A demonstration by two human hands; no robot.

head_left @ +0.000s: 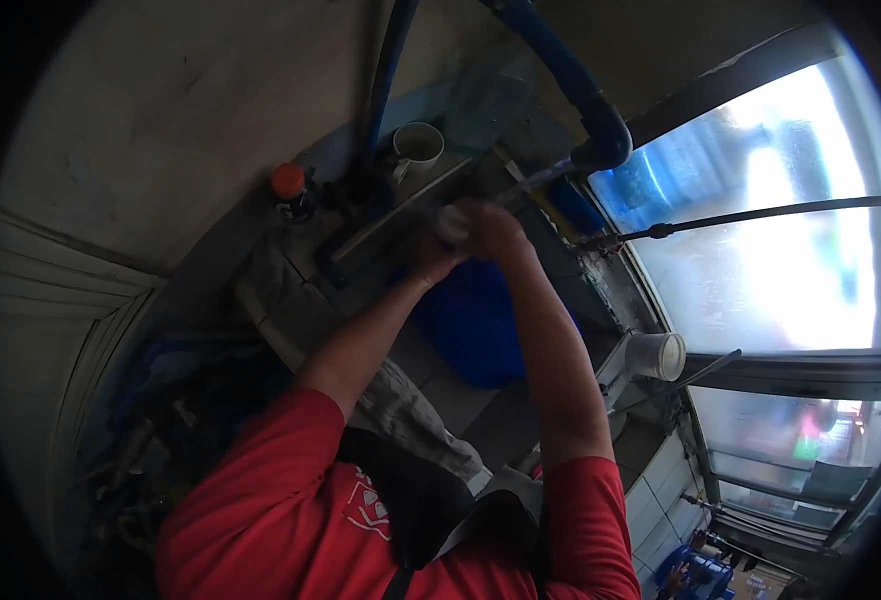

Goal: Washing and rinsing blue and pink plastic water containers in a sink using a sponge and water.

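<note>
Both my hands are close together over a tiled basin, beside a stream of water from a blue pipe spout (pixel 604 142). My left hand (pixel 434 253) lies on the left side and my right hand (pixel 491 229) meets it from the right. Something whitish and blurred (pixel 452 223) shows between them; whether it is an object or foam, I cannot tell. A blue plastic container or bag (pixel 470 322) sits below my wrists. Beyond my hands, a white mug (pixel 418 144) stands on the ledge. A bottle with an orange cap (pixel 288 180) is to the left.
A grey cloth (pixel 410 412) hangs over the basin's front edge. At the right, a white plastic tub (pixel 656 356) lies by the window frame. A metal rod (pixel 755 211) crosses the bright window. Another blue pipe (pixel 391 71) runs down the wall.
</note>
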